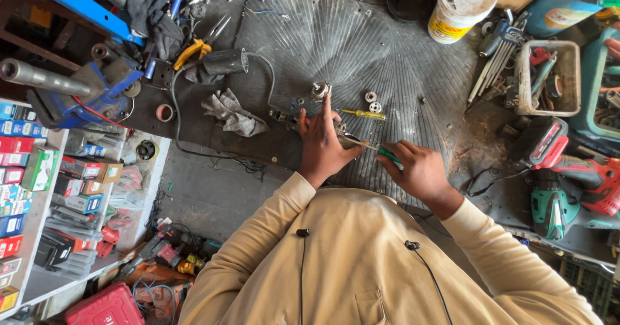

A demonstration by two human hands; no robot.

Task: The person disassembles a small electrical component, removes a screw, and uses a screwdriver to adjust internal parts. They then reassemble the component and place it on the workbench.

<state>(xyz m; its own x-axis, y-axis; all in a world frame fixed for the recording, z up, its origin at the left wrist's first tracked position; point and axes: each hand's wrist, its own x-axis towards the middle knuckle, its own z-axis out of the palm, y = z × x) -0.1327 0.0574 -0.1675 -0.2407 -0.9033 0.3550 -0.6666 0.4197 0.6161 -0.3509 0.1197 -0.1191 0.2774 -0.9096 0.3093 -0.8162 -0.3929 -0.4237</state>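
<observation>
a view from above of a cluttered workshop tabletop with a dark ribbed rubber mat spread over it, seen past the chest and beige sleeves of the person working. the left hand lies flat on the mat with its fingers pressed together and pointing away from the body, pinning down a small metal part that is mostly hidden under the fingers. the right hand, just right of the left, is curled shut around the green handle of a screwdriver, whose thin shaft runs leftward to the part under the left hand. far left of the left hand stands a blue bench vise. far right of the right hand lie a red power drill and a green power drill, side by side at the mat's edge. beyond the right hand, well apart, stands a white plastic tub with a lid, and right of it a small tray of tools. left of the left hand lies a crumpled grey rag. just beyond the left fingertips sits a small metal fitting, and to its right a yellow-handled screwdriver and two little white rings.
</observation>
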